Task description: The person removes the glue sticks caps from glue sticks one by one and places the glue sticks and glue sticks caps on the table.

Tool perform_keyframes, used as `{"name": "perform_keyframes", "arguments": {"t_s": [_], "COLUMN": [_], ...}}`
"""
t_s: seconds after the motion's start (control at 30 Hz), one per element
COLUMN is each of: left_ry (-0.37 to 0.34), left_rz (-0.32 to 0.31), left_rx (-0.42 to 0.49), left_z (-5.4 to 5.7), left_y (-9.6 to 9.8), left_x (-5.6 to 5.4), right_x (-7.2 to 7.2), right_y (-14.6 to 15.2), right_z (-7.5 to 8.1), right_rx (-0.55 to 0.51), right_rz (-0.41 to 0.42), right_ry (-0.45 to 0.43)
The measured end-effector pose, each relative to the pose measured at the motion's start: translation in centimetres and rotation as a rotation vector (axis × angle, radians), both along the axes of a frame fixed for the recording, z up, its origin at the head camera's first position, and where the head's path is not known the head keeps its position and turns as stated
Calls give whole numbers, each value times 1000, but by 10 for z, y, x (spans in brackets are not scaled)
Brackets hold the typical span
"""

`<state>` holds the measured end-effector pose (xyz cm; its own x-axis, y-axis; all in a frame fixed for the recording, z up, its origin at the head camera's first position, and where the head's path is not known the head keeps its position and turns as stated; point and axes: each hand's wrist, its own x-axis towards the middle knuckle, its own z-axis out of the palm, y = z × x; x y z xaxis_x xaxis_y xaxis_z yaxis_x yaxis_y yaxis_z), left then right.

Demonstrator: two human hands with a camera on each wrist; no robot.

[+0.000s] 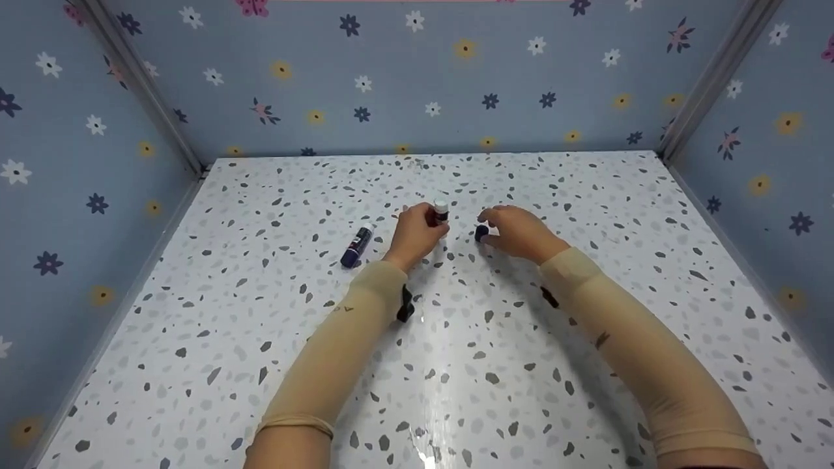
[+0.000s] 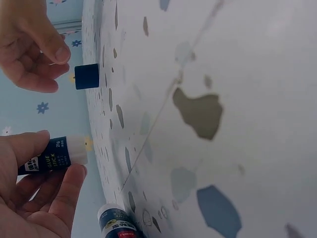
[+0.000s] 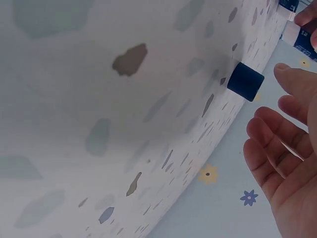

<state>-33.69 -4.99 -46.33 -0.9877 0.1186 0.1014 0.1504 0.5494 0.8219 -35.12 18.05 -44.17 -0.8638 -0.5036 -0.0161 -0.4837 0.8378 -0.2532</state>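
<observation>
My left hand (image 1: pixel 417 233) grips a dark blue glue stick (image 2: pixel 52 154) between thumb and fingers. Its white end (image 2: pixel 77 150) points toward the tabletop in the left wrist view, and the fingers cover part of its label. To the right, a dark blue cap (image 3: pixel 245 82) stands on the table. My right hand (image 1: pixel 518 231) is beside this cap, its thumb and loosely bent fingers apart from it in both wrist views. A second glue stick (image 1: pixel 357 247), with a dark blue cap and a white end, lies on its side left of my left hand.
The speckled white tabletop (image 1: pixel 443 365) spreads under both arms. Blue flowered panels close it in at the back (image 1: pixel 417 78), left and right, with grey corner posts (image 1: pixel 710 85) between them.
</observation>
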Motion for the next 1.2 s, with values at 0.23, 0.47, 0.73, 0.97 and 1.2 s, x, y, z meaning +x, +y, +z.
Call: {"name": "perform_keyframes", "arguments": {"t_s": [0.23,0.47,0.73,0.97,1.2], "left_ry": [-20,-31,-29,-44,-50], "left_rz": [6,19,16,23,25], "left_rx": [-11,-21,-47,-56,-63], "left_z": [-5,-5,-7,-10,-9], "left_y": [1,3,4,5,6], "left_x": [-2,-2,-2,-3,-4], "right_x": [8,15,20,22,22], "right_y": [-1,0,4,7,11], "right_z": [0,2,4,6,8], "right_rx": [-27,-33,-63,-72,-61], "right_rz": [54,73,89,85,62], "right_ry": [34,44,69,75,61]}}
